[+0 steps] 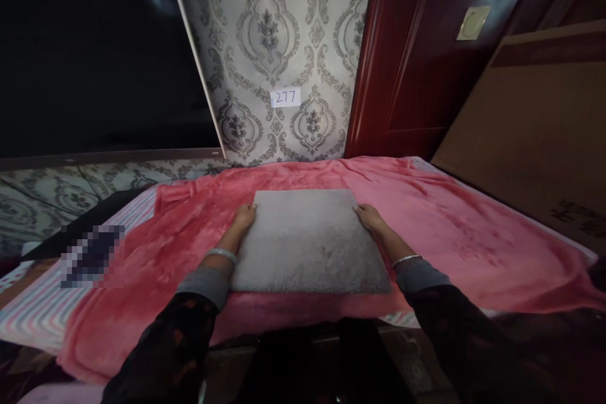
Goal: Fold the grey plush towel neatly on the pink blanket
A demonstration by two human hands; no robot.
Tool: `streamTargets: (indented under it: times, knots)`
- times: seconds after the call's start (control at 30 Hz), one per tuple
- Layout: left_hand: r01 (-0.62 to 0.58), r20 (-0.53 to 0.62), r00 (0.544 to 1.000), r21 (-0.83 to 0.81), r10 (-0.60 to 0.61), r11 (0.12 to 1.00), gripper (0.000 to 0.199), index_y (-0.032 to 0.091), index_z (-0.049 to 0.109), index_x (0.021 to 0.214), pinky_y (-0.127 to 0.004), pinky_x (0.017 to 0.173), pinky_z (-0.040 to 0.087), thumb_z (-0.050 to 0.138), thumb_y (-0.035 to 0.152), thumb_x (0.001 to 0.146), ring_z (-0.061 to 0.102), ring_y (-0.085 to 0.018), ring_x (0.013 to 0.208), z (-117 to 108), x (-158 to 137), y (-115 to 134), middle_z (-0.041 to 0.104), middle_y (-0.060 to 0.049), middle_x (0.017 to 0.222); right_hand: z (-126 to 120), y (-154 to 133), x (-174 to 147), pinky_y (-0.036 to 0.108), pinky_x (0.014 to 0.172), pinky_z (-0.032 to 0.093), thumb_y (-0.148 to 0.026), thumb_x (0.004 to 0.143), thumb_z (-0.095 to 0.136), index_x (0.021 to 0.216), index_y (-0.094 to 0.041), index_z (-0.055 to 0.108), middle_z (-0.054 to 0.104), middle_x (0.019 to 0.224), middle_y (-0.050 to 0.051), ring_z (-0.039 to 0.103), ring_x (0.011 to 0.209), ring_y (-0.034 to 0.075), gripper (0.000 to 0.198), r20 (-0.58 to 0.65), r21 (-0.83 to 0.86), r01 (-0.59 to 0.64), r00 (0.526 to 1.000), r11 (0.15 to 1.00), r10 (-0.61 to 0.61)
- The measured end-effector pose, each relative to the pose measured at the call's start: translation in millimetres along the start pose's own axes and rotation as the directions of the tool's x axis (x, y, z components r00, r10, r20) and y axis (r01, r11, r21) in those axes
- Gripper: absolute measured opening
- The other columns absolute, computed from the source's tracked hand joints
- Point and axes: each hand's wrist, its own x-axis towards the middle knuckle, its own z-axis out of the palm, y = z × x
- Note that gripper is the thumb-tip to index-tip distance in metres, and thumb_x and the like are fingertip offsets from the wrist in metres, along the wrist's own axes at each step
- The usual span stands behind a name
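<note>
A grey, plush rectangular mat point(307, 243) lies flat over a pink fleece blanket point(426, 233), its short-pile surface facing up. At its far left corner, my left hand point(245, 216) is closed on the edge. My right hand point(369, 216) grips the opposite far corner the same way. Both forearms run along the mat's sides, and each wrist wears a bracelet. The fingertips under the mat's edge are hidden.
A striped sheet point(28, 319) shows beneath the blanket at left, near a blurred dark patch point(92, 257). A large dark television screen point(95, 57) stands at back left. A cardboard box point(534, 126) leans at right. Behind are patterned wallpaper point(267, 31) and a dark red door point(416, 44).
</note>
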Motion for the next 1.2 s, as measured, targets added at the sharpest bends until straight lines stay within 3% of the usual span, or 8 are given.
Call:
streamTargets:
  times: [0.13, 0.27, 0.37, 0.67, 0.8, 0.93, 1.07, 1.2]
  knots:
    - [0.002, -0.001, 1.0, 0.096, -0.002, 0.995, 0.044, 0.008, 0.065, 0.119, -0.041, 0.082, 0.054, 0.038, 0.033, 0.096, 0.071, -0.031, 0.093, -9, -7, 17, 0.073, -0.021, 0.103, -10, -16, -8, 0.034, 0.098, 0.046, -0.026, 0.094, 0.047, 0.141, -0.01, 0.054, 0.063, 0.134, 0.017, 0.06, 0.121, 0.026, 0.05, -0.019, -0.078, 0.063, 0.998, 0.995, -0.064]
    - [-0.173, -0.016, 0.984, 0.189, 0.18, 0.966, 0.054, 0.012, 0.048, 0.142, -0.04, 0.11, 0.039, 0.043, 0.038, 0.096, 0.047, -0.029, 0.137, -3, -24, 44, 0.051, -0.019, 0.147, -4, -42, -19, 0.042, 0.114, 0.033, -0.036, 0.098, 0.045, 0.15, -0.015, 0.044, 0.039, 0.157, 0.016, 0.035, 0.144, 0.029, 0.056, -0.012, -0.158, 0.204, 0.978, 0.966, -0.209]
    - [-0.291, 0.054, 0.957, 0.237, 0.286, 0.927, 0.054, 0.017, 0.046, 0.145, -0.043, 0.119, 0.026, 0.039, 0.044, 0.098, 0.033, -0.027, 0.147, 8, -39, 53, 0.042, -0.014, 0.156, 12, -46, -30, 0.051, 0.117, 0.025, -0.048, 0.101, 0.037, 0.154, -0.019, 0.037, 0.03, 0.162, 0.014, 0.023, 0.15, 0.03, 0.06, 0.034, -0.295, 0.293, 0.954, 0.91, -0.296]
    - [-0.336, 0.126, 0.942, 0.323, 0.312, 0.885, 0.059, 0.015, 0.042, 0.149, -0.051, 0.12, 0.024, 0.029, 0.047, 0.101, 0.029, -0.03, 0.149, 17, -48, 43, 0.036, -0.016, 0.159, 38, -22, -42, 0.054, 0.116, 0.025, -0.054, 0.102, 0.027, 0.157, -0.018, 0.03, 0.023, 0.164, 0.013, 0.019, 0.151, 0.029, 0.065, 0.087, -0.367, 0.297, 0.954, 0.882, -0.285]
    - [-0.335, 0.126, 0.942, 0.366, 0.31, 0.868, 0.059, 0.015, 0.042, 0.15, -0.051, 0.119, 0.026, 0.028, 0.046, 0.101, 0.03, -0.03, 0.148, 16, -49, 47, 0.037, -0.016, 0.159, 28, -30, -40, 0.056, 0.116, 0.023, -0.052, 0.103, 0.03, 0.157, -0.019, 0.029, 0.022, 0.165, 0.013, 0.018, 0.151, 0.029, 0.064, 0.141, -0.386, 0.285, 0.958, 0.877, -0.249]
    - [-0.337, 0.117, 0.941, 0.369, 0.316, 0.866, 0.06, 0.014, 0.042, 0.149, -0.051, 0.119, 0.026, 0.028, 0.047, 0.101, 0.031, -0.031, 0.148, 15, -51, 47, 0.037, -0.018, 0.158, 5, -56, -23, 0.06, 0.113, 0.026, -0.047, 0.102, 0.036, 0.152, -0.021, 0.041, 0.037, 0.158, 0.016, 0.035, 0.144, 0.031, 0.056, 0.226, -0.372, 0.289, 0.95, 0.882, -0.216]
    - [-0.323, 0.108, 0.946, 0.363, 0.304, 0.874, 0.06, 0.016, 0.042, 0.149, -0.051, 0.119, 0.026, 0.029, 0.048, 0.101, 0.03, -0.031, 0.148, 17, -51, 45, 0.037, -0.017, 0.158, 0, -81, -4, 0.055, 0.114, 0.028, -0.046, 0.103, 0.03, 0.153, -0.017, 0.037, 0.036, 0.158, 0.017, 0.032, 0.146, 0.031, 0.058, 0.071, -0.357, 0.254, 0.967, 0.899, -0.245]
    - [-0.32, 0.1, 0.947, 0.369, 0.305, 0.872, 0.059, 0.019, 0.043, 0.149, -0.05, 0.119, 0.026, 0.029, 0.049, 0.101, 0.031, -0.03, 0.148, 19, -51, 44, 0.038, -0.015, 0.158, 28, -72, -1, 0.053, 0.115, 0.027, -0.045, 0.103, 0.03, 0.152, -0.013, 0.039, 0.034, 0.159, 0.019, 0.027, 0.148, 0.033, 0.059, -0.046, -0.39, 0.173, 0.977, 0.904, -0.207]
